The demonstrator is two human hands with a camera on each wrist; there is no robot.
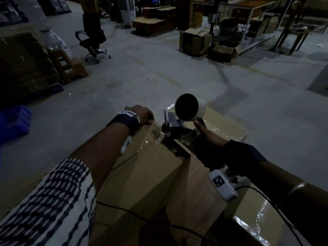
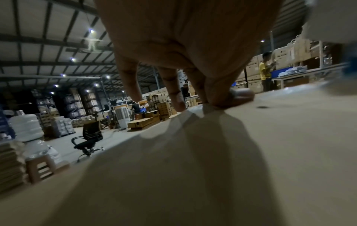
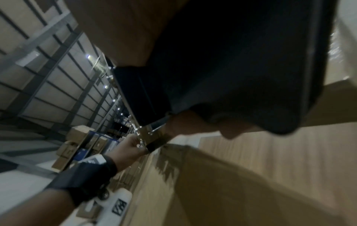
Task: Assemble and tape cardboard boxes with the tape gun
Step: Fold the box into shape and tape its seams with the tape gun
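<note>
A brown cardboard box [image 1: 152, 171] lies in front of me, with its top flaps closed. My left hand [image 1: 142, 112] is at the box's far edge. In the left wrist view its thumb and fingers [image 2: 239, 94] pinch the end of a clear tape strip [image 2: 195, 116] against the box top [image 2: 270, 152]. My right hand [image 1: 209, 141] grips the handle of the tape gun [image 1: 177, 128], whose white tape roll [image 1: 188, 107] points upward. The gun's front end sits on the box just right of my left hand. In the right wrist view, the dark gun body [image 3: 231, 68] hides most of my right hand's fingers.
A second taped box [image 1: 227, 125] lies to the right behind the gun. On the concrete floor stand an office chair [image 1: 94, 43], a wooden stool [image 1: 69, 66], stacked flat cardboard [image 1: 23, 64] and open boxes [image 1: 195, 41]. A black cable [image 1: 142, 217] crosses the near box.
</note>
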